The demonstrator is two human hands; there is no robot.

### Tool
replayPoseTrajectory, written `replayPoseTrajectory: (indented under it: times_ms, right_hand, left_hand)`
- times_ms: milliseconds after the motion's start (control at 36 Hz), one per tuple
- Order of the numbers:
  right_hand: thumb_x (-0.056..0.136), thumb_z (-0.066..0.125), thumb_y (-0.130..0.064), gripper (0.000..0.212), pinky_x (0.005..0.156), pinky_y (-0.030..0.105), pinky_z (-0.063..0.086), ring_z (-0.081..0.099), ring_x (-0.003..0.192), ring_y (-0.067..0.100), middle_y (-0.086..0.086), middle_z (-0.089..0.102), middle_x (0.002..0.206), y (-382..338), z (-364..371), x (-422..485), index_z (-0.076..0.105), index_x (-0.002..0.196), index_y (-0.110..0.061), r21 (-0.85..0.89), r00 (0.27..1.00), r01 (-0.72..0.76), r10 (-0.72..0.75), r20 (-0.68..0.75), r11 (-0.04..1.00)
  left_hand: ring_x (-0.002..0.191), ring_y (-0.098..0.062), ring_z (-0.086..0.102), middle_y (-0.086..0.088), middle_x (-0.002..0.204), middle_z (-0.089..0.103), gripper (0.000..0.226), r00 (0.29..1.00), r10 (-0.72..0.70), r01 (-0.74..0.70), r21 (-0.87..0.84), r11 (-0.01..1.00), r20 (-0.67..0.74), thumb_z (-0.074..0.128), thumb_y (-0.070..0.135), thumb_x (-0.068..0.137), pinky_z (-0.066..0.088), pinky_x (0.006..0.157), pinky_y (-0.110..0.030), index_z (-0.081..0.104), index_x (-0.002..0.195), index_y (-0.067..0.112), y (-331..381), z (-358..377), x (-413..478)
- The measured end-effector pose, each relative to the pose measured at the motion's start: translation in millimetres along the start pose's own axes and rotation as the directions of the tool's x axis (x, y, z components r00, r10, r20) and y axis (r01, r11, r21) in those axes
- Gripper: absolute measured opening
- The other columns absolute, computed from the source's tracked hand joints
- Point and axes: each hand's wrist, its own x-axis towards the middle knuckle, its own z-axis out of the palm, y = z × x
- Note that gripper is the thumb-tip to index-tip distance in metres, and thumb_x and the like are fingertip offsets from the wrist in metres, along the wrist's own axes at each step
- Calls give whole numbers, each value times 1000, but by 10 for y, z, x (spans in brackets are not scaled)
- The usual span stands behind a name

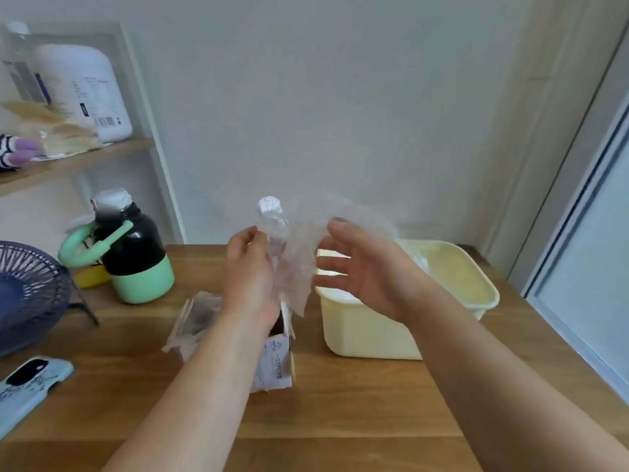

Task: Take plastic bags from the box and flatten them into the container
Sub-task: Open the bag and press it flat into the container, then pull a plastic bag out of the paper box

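Note:
A thin clear plastic bag (299, 253) hangs in the air above the table, stretched between both hands. My left hand (250, 274) pinches its left edge with thumb and fingertips. My right hand (360, 267) holds the bag's right side, thumb on top and fingers spread behind it. Directly below my left hand stands the small cardboard box (272, 362), partly hidden by my left forearm, with more crumpled plastic (194, 321) spilling out on its left. The pale yellow container (469, 277) stands to the right, under my right hand; some white plastic lies inside it.
A black and green flask (136, 253) and a dark fan (27, 294) stand at the left of the wooden table (340, 413). A phone (30, 383) lies near the left front edge. A shelf with bottles is at upper left, a wall behind.

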Motion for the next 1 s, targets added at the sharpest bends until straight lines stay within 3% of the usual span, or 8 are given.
replayPoseTrajectory:
  times_ms: [111, 278, 389, 472, 583, 667, 861, 1000]
  right_hand:
    - [76, 74, -20, 11, 86, 36, 44, 64, 85, 9, -10, 68, 88, -108, -80, -221, 73, 84, -27, -160, 991, 61, -41, 127, 985]
    - [87, 60, 0, 18, 89, 46, 54, 58, 72, 15, 3, 58, 73, -58, -256, -165, 66, 75, -12, -243, 910, 50, -145, -389, 969]
    - [89, 54, -3, 10, 67, 26, 55, 54, 65, 11, 4, 53, 77, -120, -394, -198, 63, 93, 1, -281, 885, 19, -147, -441, 959]
    - [88, 56, -5, 11, 46, 17, 42, 49, 49, 5, 5, 50, 69, -152, -447, -237, 57, 78, -8, -412, 858, -37, -182, -480, 910]
    - [84, 69, -18, 11, 38, 15, 35, 49, 38, 2, -6, 58, 53, -163, -506, -258, 65, 84, -7, -465, 860, -65, -187, -475, 883]
    - [80, 75, -27, 25, 41, 15, 39, 57, 45, 3, -6, 64, 58, -176, -520, -267, 67, 88, -4, -442, 870, -46, -181, -458, 896]
    - [80, 70, -32, 24, 60, 27, 51, 57, 58, 12, 4, 71, 81, -238, -702, -343, 68, 97, -16, -211, 846, -72, -53, -531, 975]
    - [90, 61, -12, 10, 63, 32, 48, 54, 65, 20, 0, 65, 69, -205, -849, -347, 67, 82, -12, -172, 791, -78, -44, -610, 982]
  left_hand:
    - [75, -20, 57, -4, 85, 58, 11, 998, 63, -62, 45, 997, -29, 49, 14, 100, 49, 55, -24, 52, 93, 22, -80, 211, -74]
    - [101, -28, 66, -17, 112, 66, 12, 986, -27, 6, 127, 992, 164, 54, 12, 98, 57, 79, -35, 60, 108, 13, -223, 431, -133]
    - [115, -22, 59, 1, 123, 58, 28, 975, 99, -150, 266, 952, 197, 54, 13, 90, 49, 98, -45, 53, 112, 30, -267, 420, -193]
    - [126, -1, 46, 20, 134, 49, 49, 864, 277, -411, 272, 870, 420, 60, 33, 78, 41, 105, -32, 44, 122, 46, -167, 373, -280]
    - [120, 22, 37, 33, 132, 43, 79, 658, 63, -618, 490, 615, 751, 78, 63, 58, 34, 91, -4, 41, 128, 53, -131, 425, -323]
    - [107, 13, 52, 25, 111, 61, 45, 666, 170, -678, 494, 545, 727, 78, 47, 70, 40, 83, -7, 61, 112, 43, -211, 498, -316]
    - [68, -6, 64, 10, 72, 67, 10, 893, 71, -202, 256, 945, 445, 66, 10, 88, 52, 65, -20, 67, 83, 19, -238, 564, -150]
    - [65, -5, 63, 5, 75, 62, 9, 921, -62, -12, 188, 982, 384, 62, 12, 93, 51, 60, -20, 65, 85, 16, -247, 641, -97]
